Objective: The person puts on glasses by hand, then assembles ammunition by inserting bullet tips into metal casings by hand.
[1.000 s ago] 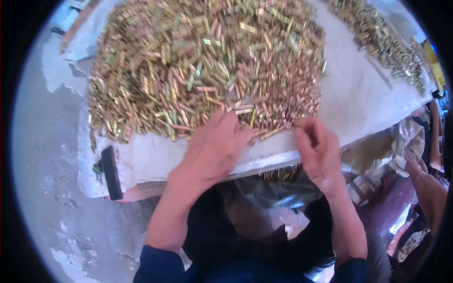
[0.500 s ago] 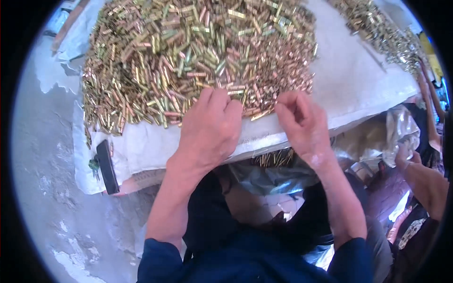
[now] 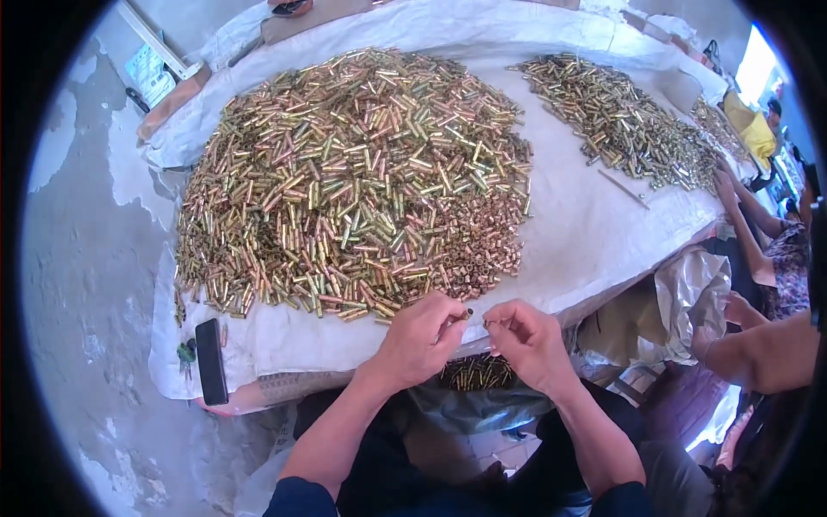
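Observation:
A large heap of yellow-gold metal tubes (image 3: 345,172) with a pinkish sheen is spread over a white sheet (image 3: 586,233). At its near right edge lies a patch of short coppery rings (image 3: 478,250). My left hand (image 3: 422,336) is closed on a small metal tube (image 3: 468,314), whose round open end sticks out between thumb and fingers. Just beside it, my right hand (image 3: 530,345) pinches a small coppery ring (image 3: 487,324), mostly hidden by the fingertips. The two pieces are close but apart. Below my hands, a plastic-lined container holds more thin metal pieces (image 3: 476,372).
A black phone (image 3: 211,362) lies at the sheet's near left corner. A second metal heap (image 3: 624,121) and a thin rod (image 3: 624,189) lie to the right. Other people's arms (image 3: 758,349) reach in at the right, by a clear plastic bag (image 3: 693,280).
My hands have left the heap's near edge and come together in front of it. A tube now shows in my left hand. The view has shifted and takes in more of the table.

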Available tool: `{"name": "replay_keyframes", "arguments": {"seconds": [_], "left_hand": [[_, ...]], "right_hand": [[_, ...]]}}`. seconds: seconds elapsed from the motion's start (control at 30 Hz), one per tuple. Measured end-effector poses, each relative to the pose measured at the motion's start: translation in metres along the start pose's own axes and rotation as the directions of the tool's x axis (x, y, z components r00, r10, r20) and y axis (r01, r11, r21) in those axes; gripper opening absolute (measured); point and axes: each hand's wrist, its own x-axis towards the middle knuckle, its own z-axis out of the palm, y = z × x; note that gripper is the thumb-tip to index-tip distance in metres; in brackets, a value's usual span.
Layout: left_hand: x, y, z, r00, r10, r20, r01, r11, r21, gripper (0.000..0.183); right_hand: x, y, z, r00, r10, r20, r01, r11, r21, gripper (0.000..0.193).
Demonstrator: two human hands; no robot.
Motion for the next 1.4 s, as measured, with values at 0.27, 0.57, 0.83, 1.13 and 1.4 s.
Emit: {"name": "replay_keyframes", "arguments": {"seconds": [0.27, 0.57, 0.83, 1.13, 1.4], "left_hand": [[0.002, 0.002, 0.004, 0.997, -0.073, -0.038, 0.067, 0.987, -0.146, 0.025], [-0.006, -0.004, 0.003, 0.92, -0.392, -0.029, 0.246, 0.631, -0.736, 0.021], [-0.013, -0.008, -0.004, 0.923, -0.383, 0.047, 0.31, 0.662, -0.683, 0.015], [-0.011, -0.005, -0.003, 0.97, -0.228, -0.085, 0.191, 0.93, -0.314, 0.014], [-0.015, -0.003, 0.002, 0.948, -0.279, 0.152, 0.318, 0.827, -0.464, 0.015]], "right_hand": [[0.004, -0.001, 0.007, 1.0, 0.006, 0.025, -0.007, 0.999, 0.048, 0.01], [0.004, -0.008, 0.031, 1.0, -0.014, 0.028, 0.007, 0.972, 0.236, 0.009], [0.005, -0.008, 0.039, 0.999, 0.046, -0.007, -0.042, 0.95, 0.309, 0.009], [0.011, -0.005, 0.037, 0.998, 0.055, 0.016, -0.058, 0.951, 0.305, 0.01], [0.009, 0.01, 0.02, 0.976, 0.1, 0.196, -0.152, 0.951, 0.271, 0.012]]}}
